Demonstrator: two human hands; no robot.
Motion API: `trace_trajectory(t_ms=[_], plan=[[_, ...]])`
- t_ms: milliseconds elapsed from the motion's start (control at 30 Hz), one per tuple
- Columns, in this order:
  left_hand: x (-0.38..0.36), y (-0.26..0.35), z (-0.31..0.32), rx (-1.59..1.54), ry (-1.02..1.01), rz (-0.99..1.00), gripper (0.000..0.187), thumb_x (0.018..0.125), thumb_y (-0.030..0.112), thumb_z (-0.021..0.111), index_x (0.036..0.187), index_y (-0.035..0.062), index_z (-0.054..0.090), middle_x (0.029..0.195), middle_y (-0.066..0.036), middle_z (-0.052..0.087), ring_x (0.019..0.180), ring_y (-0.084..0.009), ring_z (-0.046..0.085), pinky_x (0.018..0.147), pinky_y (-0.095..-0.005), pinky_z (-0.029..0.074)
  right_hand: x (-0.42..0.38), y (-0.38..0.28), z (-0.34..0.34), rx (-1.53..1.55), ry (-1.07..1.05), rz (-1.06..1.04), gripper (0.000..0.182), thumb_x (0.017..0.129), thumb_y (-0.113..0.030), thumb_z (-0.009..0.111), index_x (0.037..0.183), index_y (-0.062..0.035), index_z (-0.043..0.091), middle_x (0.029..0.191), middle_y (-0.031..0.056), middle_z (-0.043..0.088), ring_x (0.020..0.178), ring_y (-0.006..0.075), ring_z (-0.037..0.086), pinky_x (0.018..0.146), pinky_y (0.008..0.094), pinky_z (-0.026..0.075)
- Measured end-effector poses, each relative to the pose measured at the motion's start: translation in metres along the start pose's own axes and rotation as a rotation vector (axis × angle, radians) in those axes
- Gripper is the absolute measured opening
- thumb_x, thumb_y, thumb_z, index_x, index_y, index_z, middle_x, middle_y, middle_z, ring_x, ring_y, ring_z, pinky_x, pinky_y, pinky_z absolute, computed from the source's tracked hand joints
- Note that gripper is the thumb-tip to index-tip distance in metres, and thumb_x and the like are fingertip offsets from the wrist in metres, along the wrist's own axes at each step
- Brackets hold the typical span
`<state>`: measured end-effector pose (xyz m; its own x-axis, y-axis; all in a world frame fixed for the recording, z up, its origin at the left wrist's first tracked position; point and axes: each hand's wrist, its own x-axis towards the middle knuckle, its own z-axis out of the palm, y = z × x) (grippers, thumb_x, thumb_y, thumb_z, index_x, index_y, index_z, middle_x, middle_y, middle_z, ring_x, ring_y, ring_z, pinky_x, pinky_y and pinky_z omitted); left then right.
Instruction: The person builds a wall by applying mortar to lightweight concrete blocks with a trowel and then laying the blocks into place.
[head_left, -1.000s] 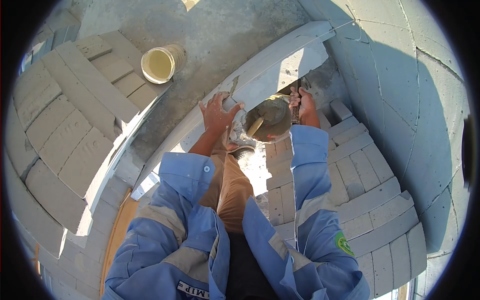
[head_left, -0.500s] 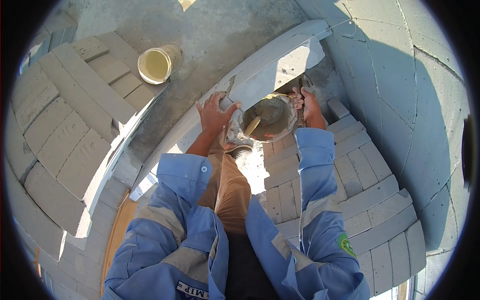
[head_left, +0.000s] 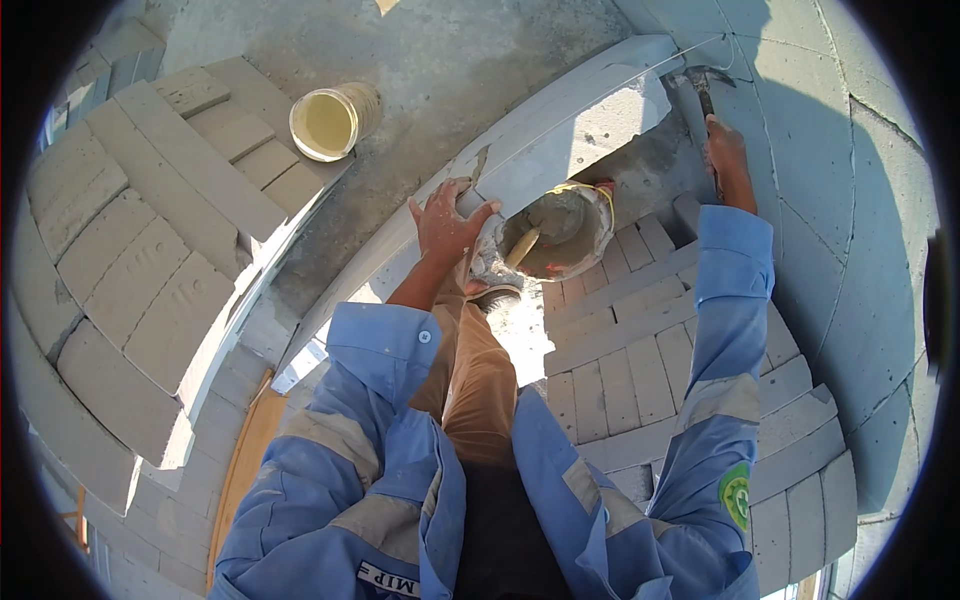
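Note:
My right hand (head_left: 730, 158) is closed round the handle of a hammer (head_left: 706, 92), raised beside the curved wall at the upper right. The hammer's dark metal head points away from me. My left hand (head_left: 447, 222) rests on the low block wall, thumb and fingers spread over the end of a grey block (head_left: 466, 203). A smear of mortar (head_left: 480, 163) marks the joint just beyond those fingers. To the right of this hand stands a bucket (head_left: 575, 262) with a yellow handle, holding grey mortar and a tool with a pale wooden handle (head_left: 523, 246).
Stacked grey blocks (head_left: 640, 375) lie at the right, and larger ones (head_left: 135, 270) at the left. A whitish bucket (head_left: 325, 125) stands on the concrete floor (head_left: 450, 75). A string (head_left: 690, 50) runs along the low wall. The tall curved wall (head_left: 800, 170) bounds the right side.
My right hand has swung up and to the right with the hammer, away from the mortar bucket. My left hand stays on the block. The view has shifted slightly.

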<state>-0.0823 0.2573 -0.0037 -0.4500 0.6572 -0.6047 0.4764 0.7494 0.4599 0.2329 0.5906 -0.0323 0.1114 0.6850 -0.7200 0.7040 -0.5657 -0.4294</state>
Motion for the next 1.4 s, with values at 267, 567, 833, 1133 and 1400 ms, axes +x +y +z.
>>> trace_trajectory(t_ms=[267,567,833,1133,1400], plan=[[0.005,0.002,0.0,-0.008,-0.015,-0.031,0.069,0.078,0.061,0.073,0.122,0.0088,0.064,0.122,-0.012,0.066,0.122,-0.0301,0.058,0.117,-0.0619,0.008,-0.012,-0.025,0.025,0.018,-0.133,0.083,0.035,0.096,-0.035,0.056,0.107,-0.003,0.067,0.064,0.0025,0.05,0.045,0.0133,0.044,0.04,0.0327,0.035],[0.0,-0.003,0.005,0.021,0.032,0.024,0.07,0.077,0.062,0.073,0.122,0.0092,0.064,0.122,-0.011,0.066,0.124,-0.0299,0.057,0.117,-0.0624,0.008,-0.019,-0.019,0.04,0.099,-0.089,0.074,0.036,0.098,-0.035,0.057,0.114,-0.0036,0.066,0.067,0.0018,0.052,0.047,0.013,0.044,0.041,0.0326,0.035],[0.001,-0.001,0.0,0.001,-0.054,-0.001,0.075,0.077,0.069,0.068,0.125,0.0118,0.062,0.128,-0.01,0.063,0.129,-0.0288,0.053,0.118,-0.0621,0.006,-0.005,-0.018,0.022,0.166,-0.119,0.141,0.034,0.099,-0.033,0.057,0.115,-0.0041,0.063,0.067,0.0021,0.05,0.049,0.0131,0.044,0.043,0.0332,0.036],[0.002,-0.003,0.0,0.014,-0.033,0.042,0.072,0.079,0.069,0.067,0.124,0.0129,0.063,0.125,-0.007,0.064,0.127,-0.0278,0.054,0.118,-0.0639,0.008,-0.004,-0.018,0.052,0.268,-0.008,0.154,0.035,0.1,-0.033,0.054,0.116,-0.0033,0.063,0.069,0.0037,0.05,0.05,0.0131,0.045,0.043,0.032,0.037],[0.003,-0.002,0.0,0.014,-0.002,0.042,0.069,0.078,0.066,0.069,0.119,0.011,0.065,0.121,-0.007,0.065,0.122,-0.0281,0.057,0.117,-0.0626,0.01,-0.009,-0.023,0.054,0.225,0.0,0.14,0.04,0.1,-0.035,0.055,0.119,-0.0005,0.063,0.07,0.004,0.051,0.051,0.0142,0.046,0.042,0.0316,0.037]])
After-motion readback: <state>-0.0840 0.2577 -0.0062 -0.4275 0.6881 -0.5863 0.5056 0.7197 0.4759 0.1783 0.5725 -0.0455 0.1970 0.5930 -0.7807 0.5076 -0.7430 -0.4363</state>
